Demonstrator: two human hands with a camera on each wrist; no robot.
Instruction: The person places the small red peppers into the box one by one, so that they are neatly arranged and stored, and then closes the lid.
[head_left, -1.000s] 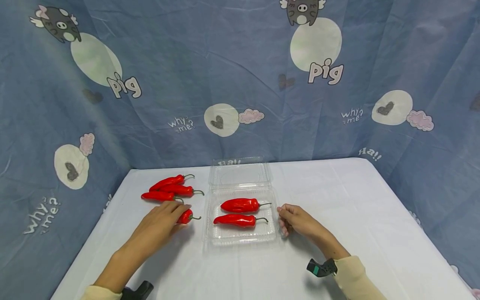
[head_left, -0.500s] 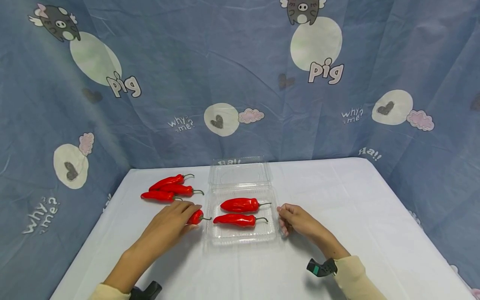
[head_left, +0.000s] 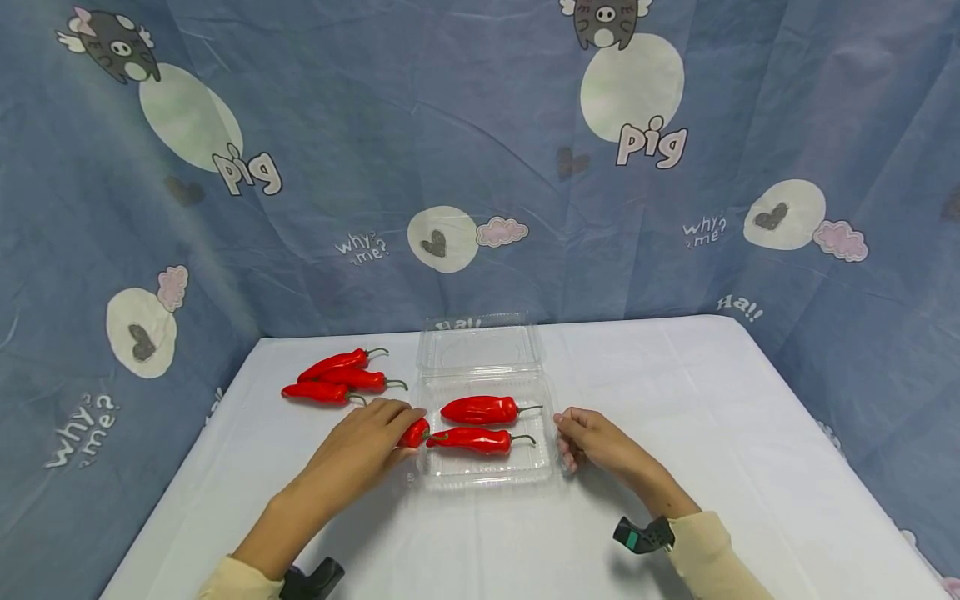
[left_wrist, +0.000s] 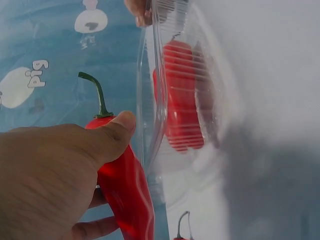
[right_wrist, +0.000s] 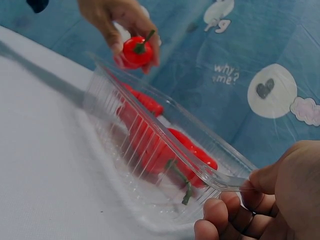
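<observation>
A red chili pepper (left_wrist: 131, 195) with a curved green stem is gripped between the thumb and fingers of my left hand (head_left: 363, 450), beside the left rim of a clear plastic clamshell box (head_left: 487, 479). In the right wrist view that pepper (right_wrist: 135, 52) is raised above the box's far end. Two more red chili peppers lie inside the box, a rear one (head_left: 480, 410) and a front one (head_left: 468, 441), stems pointing right. My right hand (head_left: 596, 442) pinches the box's right rim between thumb and fingers.
Several red chili peppers (head_left: 360, 381) lie grouped on the white tablecloth (head_left: 675, 400) left of the box. The box's open lid (head_left: 480, 350) lies back toward the blue patterned curtain (head_left: 315, 167) behind the table.
My left hand has moved right with its chili pepper, from the tablecloth left of the box to the box's left rim. My right hand has stayed on the right rim.
</observation>
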